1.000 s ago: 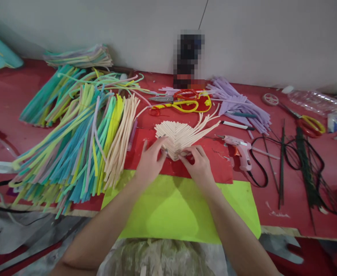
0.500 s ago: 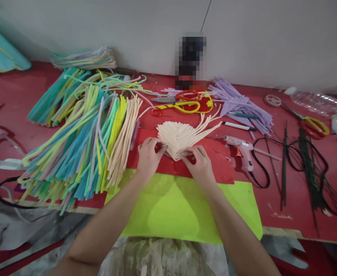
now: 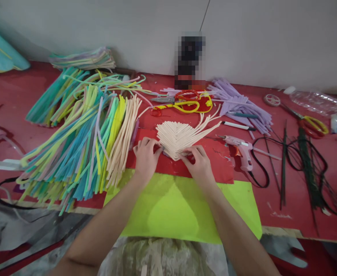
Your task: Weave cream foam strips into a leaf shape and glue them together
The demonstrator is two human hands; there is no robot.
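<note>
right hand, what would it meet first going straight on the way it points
The cream piece: the right hand points at its lower right edge and seems to touch it, though depth is hard to judge from this view.

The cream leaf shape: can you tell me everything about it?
The leaf shape is cream, made of thin, soft-looking strips meeting in V's along a middle line. It lies mostly over the red sheet, pointed end towards the person, with loose strips spreading to the upper right. The right hand touches its lower right edge; the left hand is at its lower left edge.
</note>
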